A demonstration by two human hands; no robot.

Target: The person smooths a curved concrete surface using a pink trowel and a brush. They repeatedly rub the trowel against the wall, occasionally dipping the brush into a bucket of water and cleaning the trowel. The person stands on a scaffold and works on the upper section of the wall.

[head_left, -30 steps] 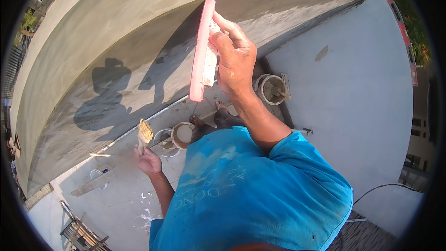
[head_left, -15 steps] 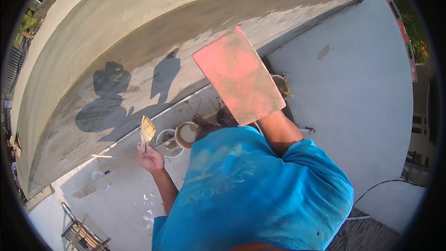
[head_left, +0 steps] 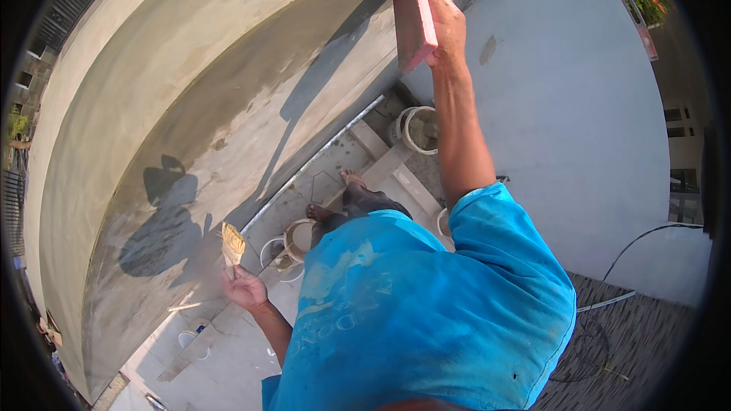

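Observation:
My right hand point(head_left: 449, 29) is stretched far forward, closed on the back of a pinkish-red plastering float point(head_left: 412, 19). The float is turned nearly edge-on, its face toward the curved grey plaster wall point(head_left: 251, 99). Whether it touches the wall I cannot tell, and its handle is hidden in my grip. Low on the left, my left hand point(head_left: 247, 290) grips a brush point(head_left: 233, 245) by its handle, with the pale yellowish bristles pointing up. Damp dark patches and lighter streaks mark the wall's surface.
Below me stand a bucket point(head_left: 298, 239) by my feet and a white bucket of grey mix point(head_left: 421, 130) farther off. Planks point(head_left: 415, 186) lie near my legs. A pale smooth wall point(head_left: 563, 122) rises on the right, and a black cable point(head_left: 636, 240) hangs at its lower end.
My right arm has reached forward and up, and the float has swung from face-on to edge-on toward the plaster wall. My left hand still grips the brush, slightly lower. The view has shifted.

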